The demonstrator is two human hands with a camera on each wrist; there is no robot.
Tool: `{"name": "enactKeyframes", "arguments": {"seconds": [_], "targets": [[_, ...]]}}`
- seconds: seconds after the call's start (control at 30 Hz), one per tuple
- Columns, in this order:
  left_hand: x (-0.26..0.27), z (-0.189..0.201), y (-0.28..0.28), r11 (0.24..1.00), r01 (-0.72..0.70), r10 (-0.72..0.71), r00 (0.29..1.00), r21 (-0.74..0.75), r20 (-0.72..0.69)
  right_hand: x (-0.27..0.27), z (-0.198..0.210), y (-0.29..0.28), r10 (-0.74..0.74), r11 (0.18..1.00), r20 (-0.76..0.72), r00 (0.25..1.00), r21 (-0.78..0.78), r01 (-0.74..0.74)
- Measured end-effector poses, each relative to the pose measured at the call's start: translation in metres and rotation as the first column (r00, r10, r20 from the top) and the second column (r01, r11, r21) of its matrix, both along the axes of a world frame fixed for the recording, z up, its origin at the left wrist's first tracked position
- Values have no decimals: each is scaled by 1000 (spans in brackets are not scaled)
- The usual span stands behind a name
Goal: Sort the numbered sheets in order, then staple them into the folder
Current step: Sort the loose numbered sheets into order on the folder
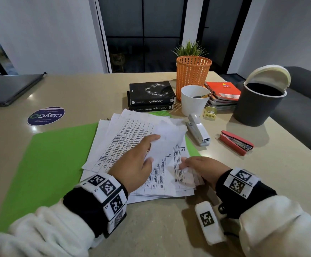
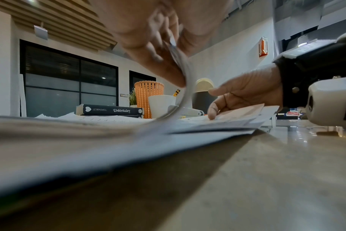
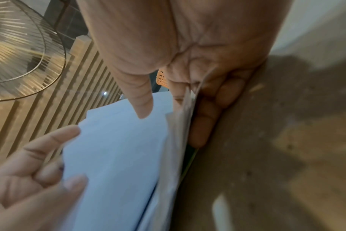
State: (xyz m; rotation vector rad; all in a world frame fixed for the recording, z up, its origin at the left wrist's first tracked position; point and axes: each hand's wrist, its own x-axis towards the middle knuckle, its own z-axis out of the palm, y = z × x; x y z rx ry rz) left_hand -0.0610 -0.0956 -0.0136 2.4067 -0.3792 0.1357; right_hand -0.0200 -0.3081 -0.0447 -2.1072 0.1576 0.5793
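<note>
An open green folder [image 1: 54,160] lies on the table with a loose pile of printed sheets [image 1: 125,141] on its right half. My left hand [image 1: 151,149] pinches one white sheet [image 1: 167,138] and holds it curled up off the pile; the left wrist view shows this sheet [image 2: 185,81] bent between my fingers [image 2: 164,68]. Handwritten numbers show on the sheets underneath. My right hand [image 1: 188,164] grips the near right corner of several sheets [image 3: 118,156], with its thumb [image 3: 142,106] on top and its fingers [image 3: 203,125] beneath.
A grey stapler [image 1: 197,130] and a red stapler [image 1: 236,142] lie right of the pile. Behind stand two black books [image 1: 151,97], a white cup [image 1: 193,101], an orange basket [image 1: 193,75], notebooks [image 1: 223,93] and a dark bin [image 1: 258,102]. A closed laptop [image 1: 8,88] sits far left.
</note>
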Motion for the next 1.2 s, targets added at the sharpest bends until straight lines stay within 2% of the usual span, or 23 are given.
{"name": "enactKeyframes", "arguments": {"seconds": [0.1, 0.2, 0.47, 0.6, 0.77, 0.93, 1.07, 1.2], "targets": [[0, 0, -3, 988, 139, -130, 984, 64, -123, -1, 1, 2, -2, 995, -68, 998, 101, 9], [1, -3, -4, 974, 210, -187, 959, 88, -213, -3, 3, 4, 44, 990, -36, 998, 136, -39], [-2, 1, -7, 962, 244, -190, 921, 124, -339, -5, 4, 5, 40, 992, -16, 999, 117, -37], [-3, 2, -8, 957, 252, -194, 924, 141, -329, -5, 2, 4, 73, 992, 20, 997, 101, -75], [-2, -1, -7, 961, 276, -261, 909, 0, -324, -7, 4, 7, 79, 986, 17, 997, 144, -81], [-3, -4, -5, 948, 291, -253, 934, 126, -253, -6, 3, 10, 78, 980, -5, 997, 185, -76], [-4, -4, -6, 956, 231, -193, 959, 183, -207, -7, 2, 10, 57, 943, -74, 996, 331, -30], [-1, -4, -6, 970, 138, -103, 979, 202, -173, -7, 3, 10, 43, 964, -94, 995, 265, -17]]}}
